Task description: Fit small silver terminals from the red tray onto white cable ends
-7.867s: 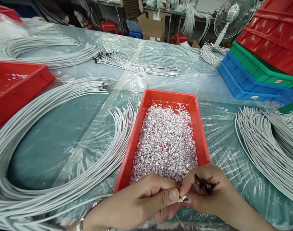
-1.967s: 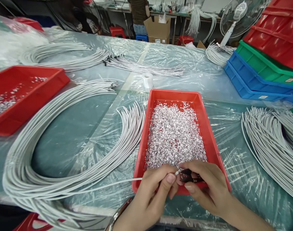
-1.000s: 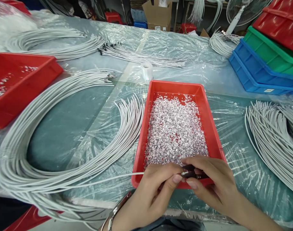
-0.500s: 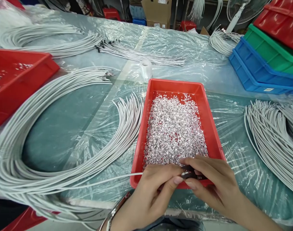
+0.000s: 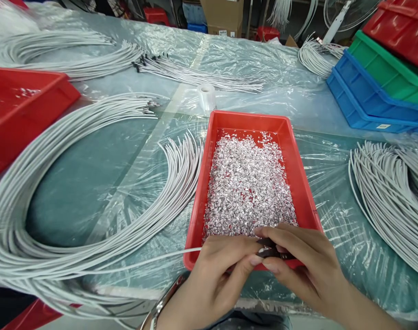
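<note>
The left hand (image 5: 217, 270) had its fingers pinched on a thin, round white cable (image 5: 160, 255); the right hand (image 5: 308, 261) grasped a small, dark, two-pronged hand tool (image 5: 268, 252) at the cable's end, over the near edge of a rectangular red plastic tray (image 5: 195, 220) holding silvery flakes (image 5: 246, 183). Leftward, the cable met a large white cable coil (image 5: 9, 220) on the bench (image 5: 92, 183).

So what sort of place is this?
Looks like a cable-assembly workshop, probably: coiled bundles of white cable on a plastic-covered table, a red tray of small silvery pieces, and stacked plastic bins at the right.
</note>
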Available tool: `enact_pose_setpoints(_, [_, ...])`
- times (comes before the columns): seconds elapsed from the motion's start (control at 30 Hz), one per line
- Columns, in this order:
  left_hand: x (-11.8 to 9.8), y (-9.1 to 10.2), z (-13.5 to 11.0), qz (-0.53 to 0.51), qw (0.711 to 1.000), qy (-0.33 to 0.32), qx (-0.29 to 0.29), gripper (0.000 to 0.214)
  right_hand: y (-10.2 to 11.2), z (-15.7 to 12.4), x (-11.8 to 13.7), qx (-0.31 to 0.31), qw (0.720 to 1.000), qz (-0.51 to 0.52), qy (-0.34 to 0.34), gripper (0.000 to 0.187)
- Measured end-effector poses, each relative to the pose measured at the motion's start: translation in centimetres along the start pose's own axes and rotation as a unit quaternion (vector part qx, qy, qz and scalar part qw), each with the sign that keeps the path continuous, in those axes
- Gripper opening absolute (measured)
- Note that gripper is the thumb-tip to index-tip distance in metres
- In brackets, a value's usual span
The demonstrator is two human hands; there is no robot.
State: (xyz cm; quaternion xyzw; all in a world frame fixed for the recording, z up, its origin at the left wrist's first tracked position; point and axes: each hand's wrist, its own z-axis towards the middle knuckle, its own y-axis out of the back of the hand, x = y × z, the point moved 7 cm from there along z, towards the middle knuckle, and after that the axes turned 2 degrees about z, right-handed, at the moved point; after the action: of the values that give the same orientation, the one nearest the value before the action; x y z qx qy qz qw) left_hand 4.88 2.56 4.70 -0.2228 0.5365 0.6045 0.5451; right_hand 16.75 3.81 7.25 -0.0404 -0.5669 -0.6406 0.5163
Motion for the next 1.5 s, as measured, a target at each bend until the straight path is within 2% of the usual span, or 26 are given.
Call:
enact_pose_setpoints(0.27, [0.15,0.07,-0.07,0.009,1.000,0.004,-0.005,0.018,0.11,0.51,0.43,-0.012,1.000,0.028,0.005,0.018])
enact_pose_setpoints(0.47, [0.10,0.15,-0.11,0.036,0.999,-0.013,-0.014,0.017,0.09,0.63,0.47,-0.009,1.000,0.018,-0.004,0.022])
enact_pose_setpoints(0.8, [0.26,0.30,-0.31,0.037,0.999,-0.005,-0.022,0.016,-0.09,0.25,0.35,-0.008,0.999,0.034,-0.015,0.025])
enact_pose_setpoints(1.0, [-0.10,0.20,0.00,0.011,0.999,-0.027,-0.019,0.015,0.03,0.32,0.61,-0.014,0.999,0.024,-0.015,0.025])
enact_pose_setpoints(1.23, [-0.30,0.68,0.04,0.010,0.998,-0.037,-0.055,0.014,0.37,0.33,0.84,-0.011,1.000,0.020,-0.012,0.024])
enact_pose_setpoints(1.5, [0.13,0.64,-0.06,-0.045,0.998,-0.007,-0.043,0.017,0.41,0.23,0.43,-0.003,1.000,0.021,-0.021,0.023])
